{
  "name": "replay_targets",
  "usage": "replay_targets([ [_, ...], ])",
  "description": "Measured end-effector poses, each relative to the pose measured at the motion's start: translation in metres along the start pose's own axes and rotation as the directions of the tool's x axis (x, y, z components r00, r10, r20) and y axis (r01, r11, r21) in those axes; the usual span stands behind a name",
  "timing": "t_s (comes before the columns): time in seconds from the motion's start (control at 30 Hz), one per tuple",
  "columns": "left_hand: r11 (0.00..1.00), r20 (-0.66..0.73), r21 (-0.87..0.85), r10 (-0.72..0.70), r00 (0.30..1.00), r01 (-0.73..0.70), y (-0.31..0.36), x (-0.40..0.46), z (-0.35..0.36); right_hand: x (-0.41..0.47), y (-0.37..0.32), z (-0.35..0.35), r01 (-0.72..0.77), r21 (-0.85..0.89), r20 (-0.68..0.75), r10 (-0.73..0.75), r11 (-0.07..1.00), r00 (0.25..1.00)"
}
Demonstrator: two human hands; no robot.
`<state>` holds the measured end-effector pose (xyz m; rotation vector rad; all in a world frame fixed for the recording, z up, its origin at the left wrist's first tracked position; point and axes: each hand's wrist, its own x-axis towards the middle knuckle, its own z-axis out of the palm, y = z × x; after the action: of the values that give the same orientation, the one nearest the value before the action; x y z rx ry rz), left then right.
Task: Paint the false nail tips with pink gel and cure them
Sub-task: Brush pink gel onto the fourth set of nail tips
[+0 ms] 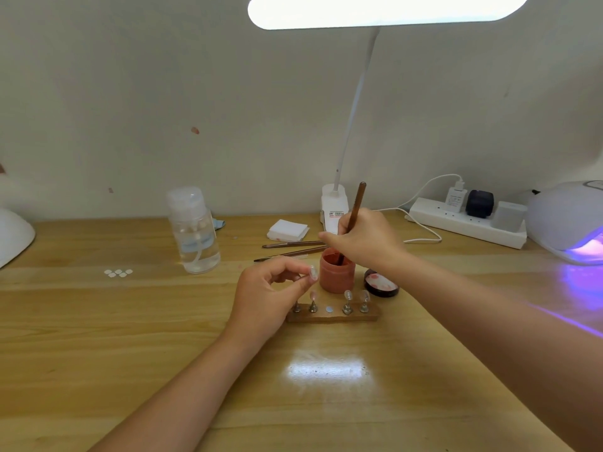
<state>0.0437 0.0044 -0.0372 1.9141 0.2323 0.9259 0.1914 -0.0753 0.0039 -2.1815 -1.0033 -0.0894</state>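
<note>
— Five pegs on the stand (332, 316), one bare. Where is its tip?

— Pinched in the left hand (264, 296): thumb and forefinger press together on a clear tip (312, 273), held just left of the pink jar (337, 272) and above the stand.

— And the right hand (365, 243)?

— Fingers curled round the brush (355, 210), bristles down in the jar.

— How will the tip handle?

— Light, thin and glossy, I judge; likely slippery, and it could flick away. Best held by its edges or its peg, keeping the top free for gel.

— The surroundings?

— Wooden table (130, 337), smooth, glaring under the lamp (385, 8). Curing lamp (567, 216) glows violet far right; bottle (194, 230) far left; lid (381, 283) right of the jar.
</note>
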Motion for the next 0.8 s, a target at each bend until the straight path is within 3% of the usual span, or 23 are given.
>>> replay_targets([
  [0.47,0.999,0.013,0.028,0.024,1.000,-0.025,0.002,-0.001,0.001,-0.004,0.002,-0.001,-0.007,0.014,-0.023,0.008,1.000,1.000],
  [0.6,0.999,0.009,0.030,0.016,1.000,-0.016,0.002,-0.001,0.001,-0.002,0.002,-0.008,-0.012,0.131,-0.089,0.024,0.991,0.996],
  [0.8,0.999,0.009,0.045,0.013,1.000,-0.013,0.003,-0.001,0.001,0.007,0.009,-0.024,-0.132,0.337,-0.176,0.200,0.932,0.964],
])
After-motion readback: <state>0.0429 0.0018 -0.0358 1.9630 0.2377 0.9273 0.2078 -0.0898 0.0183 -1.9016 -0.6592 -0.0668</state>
